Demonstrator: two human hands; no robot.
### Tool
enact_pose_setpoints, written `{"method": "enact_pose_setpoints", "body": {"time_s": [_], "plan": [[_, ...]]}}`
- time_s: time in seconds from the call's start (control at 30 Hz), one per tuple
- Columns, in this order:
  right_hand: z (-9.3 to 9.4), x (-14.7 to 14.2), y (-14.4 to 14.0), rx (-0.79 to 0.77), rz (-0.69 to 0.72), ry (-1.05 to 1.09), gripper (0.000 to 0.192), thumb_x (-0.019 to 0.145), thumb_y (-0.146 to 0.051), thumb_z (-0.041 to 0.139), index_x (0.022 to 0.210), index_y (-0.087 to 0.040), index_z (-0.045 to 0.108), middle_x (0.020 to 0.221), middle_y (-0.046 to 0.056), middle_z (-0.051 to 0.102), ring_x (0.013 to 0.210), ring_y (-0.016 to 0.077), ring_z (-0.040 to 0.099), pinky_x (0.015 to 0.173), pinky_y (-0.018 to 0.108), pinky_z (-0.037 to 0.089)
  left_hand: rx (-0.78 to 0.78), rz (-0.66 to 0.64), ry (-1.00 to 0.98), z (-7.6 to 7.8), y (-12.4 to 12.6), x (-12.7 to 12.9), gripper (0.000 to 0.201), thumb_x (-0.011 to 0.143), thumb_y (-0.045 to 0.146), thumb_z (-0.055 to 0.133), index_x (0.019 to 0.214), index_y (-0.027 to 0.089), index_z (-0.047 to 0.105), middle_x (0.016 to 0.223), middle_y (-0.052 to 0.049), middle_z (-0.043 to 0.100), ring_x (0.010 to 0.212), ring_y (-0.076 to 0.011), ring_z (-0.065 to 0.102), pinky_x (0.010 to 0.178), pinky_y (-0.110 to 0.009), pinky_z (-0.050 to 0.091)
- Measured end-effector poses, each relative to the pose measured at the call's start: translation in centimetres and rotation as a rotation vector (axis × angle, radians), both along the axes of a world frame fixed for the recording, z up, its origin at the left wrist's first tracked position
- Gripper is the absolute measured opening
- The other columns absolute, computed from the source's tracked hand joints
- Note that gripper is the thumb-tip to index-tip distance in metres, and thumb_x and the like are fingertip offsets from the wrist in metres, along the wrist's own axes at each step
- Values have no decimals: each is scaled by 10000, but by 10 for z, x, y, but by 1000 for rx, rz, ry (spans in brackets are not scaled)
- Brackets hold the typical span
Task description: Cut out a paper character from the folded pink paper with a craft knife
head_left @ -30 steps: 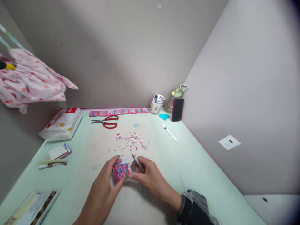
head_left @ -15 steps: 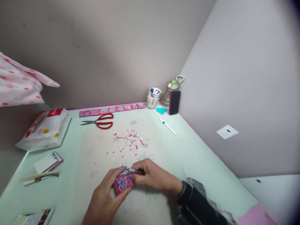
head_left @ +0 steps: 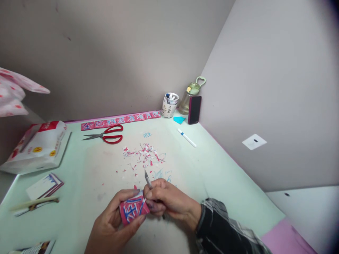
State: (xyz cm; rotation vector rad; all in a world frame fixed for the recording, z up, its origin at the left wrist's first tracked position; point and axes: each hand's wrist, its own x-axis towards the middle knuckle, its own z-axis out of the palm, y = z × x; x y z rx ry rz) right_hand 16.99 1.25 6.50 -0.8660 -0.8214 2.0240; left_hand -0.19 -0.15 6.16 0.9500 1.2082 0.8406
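Note:
My left hand (head_left: 116, 224) grips a small red paper square (head_left: 132, 211) with blue and white markings, low over the pale green table (head_left: 79, 176). My right hand (head_left: 169, 201) pinches the square's right edge and holds a thin craft knife (head_left: 147, 179) whose blade points up and away. A scatter of red and white paper scraps (head_left: 143, 157) lies just beyond both hands.
Red scissors (head_left: 106, 134) and a red paper strip (head_left: 119, 120) lie at the back. A cup (head_left: 169, 104), bottle (head_left: 189, 93), phone (head_left: 194, 109) and white pen (head_left: 186, 137) fill the right corner. A white bag (head_left: 34, 146), cards (head_left: 45, 185) and a stick (head_left: 34, 203) lie left.
The knife has swung from lying across the paper to pointing upward. The paper square has tilted and moved slightly left in my hands. The view has shifted down and right.

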Motion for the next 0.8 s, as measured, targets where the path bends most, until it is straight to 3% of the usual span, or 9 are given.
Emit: {"method": "enact_pose_setpoints", "body": {"time_s": [0.1,0.23,0.3,0.43,0.57,0.7,0.8], "plan": [[8,7,4,36,-84,16,224,736,-296,612,582,-211,473,439,-110,358,352,37,183,366,196,160,46,-20,59,-3,3,-5,502,589,512,898,971,249,705,984,-24,758,872,-212,728,804,-254,587],[23,41,15,140,-389,-21,429,816,-469,580,617,-227,287,545,-116,235,431,47,79,399,191,140,-3,-25,57,-14,6,-21,524,551,502,927,940,242,691,878,-9,711,742,-181,673,700,-258,555],[26,57,16,165,-451,-83,407,853,-489,603,651,-220,374,556,-114,256,448,56,81,410,207,124,-46,-17,-59,-17,6,-26,624,556,533,928,1059,258,682,824,7,685,685,-148,616,656,-245,502],[19,61,14,199,-392,-326,264,861,-419,716,829,-171,634,565,-93,355,489,75,222,448,226,167,-64,-67,-296,-14,7,-27,690,651,609,867,1214,281,641,741,18,615,660,-135,541,634,-253,415],[11,51,12,386,-348,-678,275,929,-446,631,857,-181,635,700,-44,401,618,113,335,536,243,272,-130,-105,-391,-8,8,-25,596,697,588,847,1173,280,663,757,23,553,641,-116,501,613,-256,372],[5,52,12,442,-333,-710,303,993,-439,524,1071,-178,655,783,-14,501,634,124,393,562,258,321,-175,-75,-336,-2,9,-25,587,679,580,858,1142,271,673,795,16,537,674,-124,491,644,-273,396],[3,53,10,432,-331,-688,301,1008,-419,503,1096,-175,655,778,-11,506,619,118,392,538,245,319,-194,-50,-335,0,9,-24,589,667,556,870,1138,258,682,816,6,548,692,-132,506,656,-279,422]]}}
